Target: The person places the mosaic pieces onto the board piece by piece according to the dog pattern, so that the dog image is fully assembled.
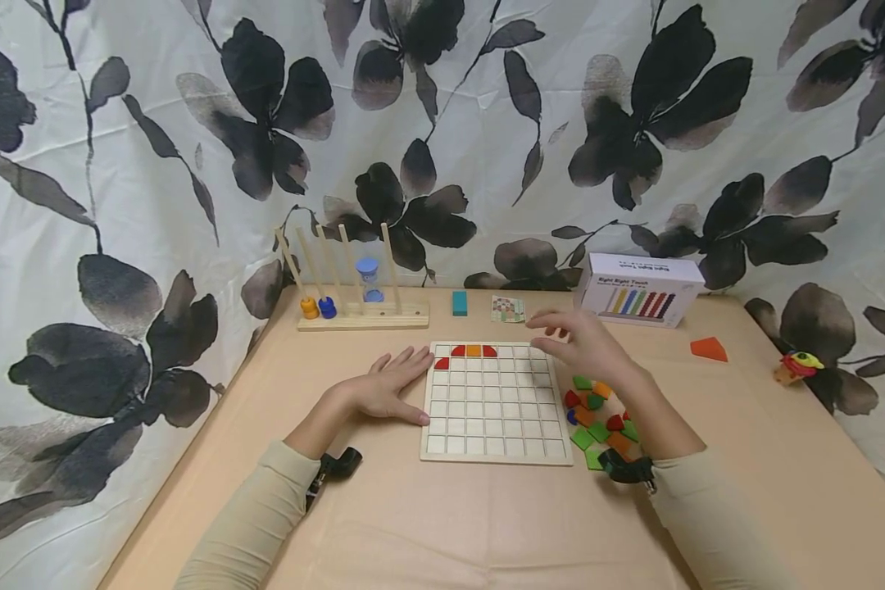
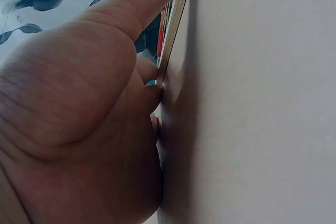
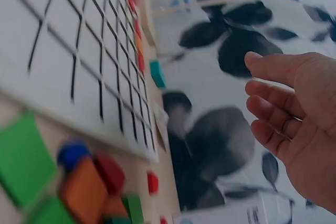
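Observation:
A white grid board (image 1: pixel 497 410) lies on the table, framed in pale wood. Near its top left sit an orange square tile (image 1: pixel 474 351), with rounded red pieces on either side, and another rounded red piece (image 1: pixel 442 364) one row lower. My left hand (image 1: pixel 387 389) rests flat by the board's left side, fingers spread, thumb at the edge. Above the board's top right corner hovers my right hand (image 1: pixel 590 348); the right wrist view shows its fingers loosely bent around nothing. Loose green, orange, red and blue pieces (image 1: pixel 599 433) are scattered along the board's right side.
Behind the board stand a wooden peg stand (image 1: pixel 361 315) with beads, a blue sand timer (image 1: pixel 369 279), a teal block (image 1: pixel 460 303), a small patterned card (image 1: pixel 507 309) and a white box (image 1: pixel 637 291). Further right are an orange piece (image 1: pixel 709 349) and a colourful toy bird (image 1: pixel 798 367).

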